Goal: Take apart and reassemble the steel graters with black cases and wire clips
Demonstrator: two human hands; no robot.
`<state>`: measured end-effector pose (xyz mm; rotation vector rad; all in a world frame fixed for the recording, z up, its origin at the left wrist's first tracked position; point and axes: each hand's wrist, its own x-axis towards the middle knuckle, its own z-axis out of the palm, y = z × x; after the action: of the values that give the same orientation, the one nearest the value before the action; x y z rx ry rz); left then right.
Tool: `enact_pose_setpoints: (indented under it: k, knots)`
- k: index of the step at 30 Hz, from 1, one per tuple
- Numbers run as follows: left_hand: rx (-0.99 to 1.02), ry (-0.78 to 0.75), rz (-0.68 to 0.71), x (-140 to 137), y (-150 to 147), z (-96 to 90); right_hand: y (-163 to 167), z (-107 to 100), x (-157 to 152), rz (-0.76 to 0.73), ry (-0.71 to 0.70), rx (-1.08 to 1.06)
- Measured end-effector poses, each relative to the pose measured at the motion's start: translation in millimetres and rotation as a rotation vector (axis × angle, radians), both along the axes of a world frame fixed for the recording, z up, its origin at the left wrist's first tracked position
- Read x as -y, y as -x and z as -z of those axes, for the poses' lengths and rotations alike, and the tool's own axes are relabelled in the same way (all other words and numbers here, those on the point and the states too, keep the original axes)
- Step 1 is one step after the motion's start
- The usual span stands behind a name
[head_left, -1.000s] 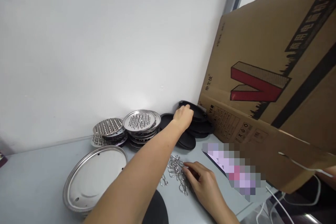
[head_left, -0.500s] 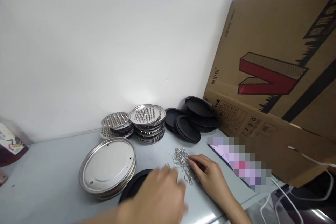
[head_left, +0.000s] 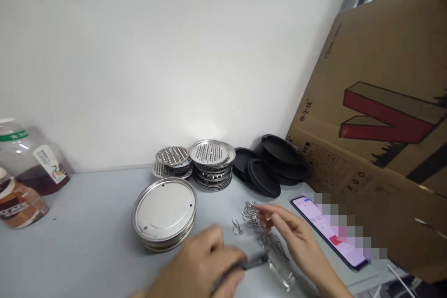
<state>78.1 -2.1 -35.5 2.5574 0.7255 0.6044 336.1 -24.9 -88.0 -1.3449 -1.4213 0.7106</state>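
Observation:
My left hand point(head_left: 202, 265) is closed around a thin black piece point(head_left: 254, 261), mostly hidden by the fingers; it looks like a black round dish seen edge-on, blurred. My right hand point(head_left: 289, 233) is over a pile of silver wire clips point(head_left: 249, 214), its thumb and fingers apart and the fingertips at the pile. One loose wire clip point(head_left: 237, 226) lies to the left of the pile. A blurred shiny metal piece point(head_left: 279, 275) shows between my hands below the pile. A stack of round silver plates point(head_left: 165, 209) with small holes stands left of my hands.
Stacks of round grater discs point(head_left: 211, 165) stand by the wall, beside several black round dishes point(head_left: 265, 177). A phone point(head_left: 328, 228) lies at the right, before a big cardboard box point(head_left: 377, 116). Two bottles, one with dark liquid point(head_left: 40, 179), stand at the far left.
The black round dish on the table beside my left hand has left its place; a black edge now shows in that hand. My right fingers have spread. The view has shifted left.

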Motion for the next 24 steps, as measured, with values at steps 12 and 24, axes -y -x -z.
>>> enact_pose_setpoints:
  k: [12, 24]
  knots:
    - [0.261, 0.909, -0.101, -54, 53, -45.5, 72, -54, -76, -0.624, 0.174, -0.288]
    - [0.176, 0.825, -0.205, -45, 72, -27.4, 88, -41, -44, -0.644, 0.170, -0.152]
